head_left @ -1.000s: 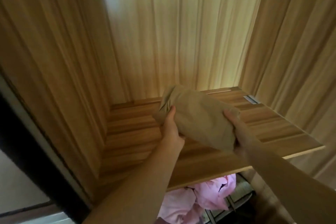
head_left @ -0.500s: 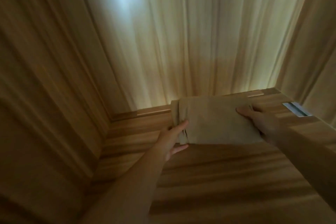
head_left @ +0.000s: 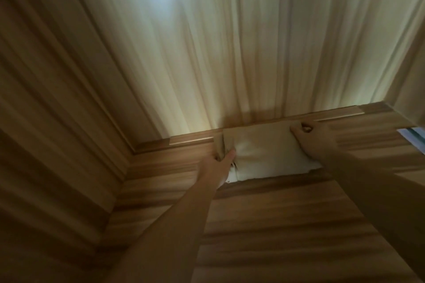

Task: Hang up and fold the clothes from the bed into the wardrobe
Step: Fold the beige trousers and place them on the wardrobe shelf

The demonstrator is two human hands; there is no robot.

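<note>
Folded garment [head_left: 266, 156]: beige, folded to a flat rectangle, lying on the wooden shelf [head_left: 287, 225] inside the wardrobe. Its far edge sits against, or just short of, the back panel [head_left: 207, 53]; cannot tell which. It lies right of the shelf's middle, well apart from the left side wall [head_left: 57, 122].

Left hand [head_left: 218, 167]: at the garment's left end, thumb over the top and fingers against the layered edge there. The grip is clamped lightly on that edge.

Right hand [head_left: 315, 142]: on the garment's right end, palm down, fingers curled over the far right corner. The grip looks closed on the fabric, though the blur hides how tightly.

Small pale object [head_left: 414, 136] at the right edge of the shelf; too cut off to identify.

Progress, judged: this one piece is folded and set down on the shelf, so its placing is nearly done. What remains for it is letting go, perhaps squaring the loose left layers first. No bed, no hangers and no other clothes are in view, so how much of the whole job is left cannot be told from here.
</note>
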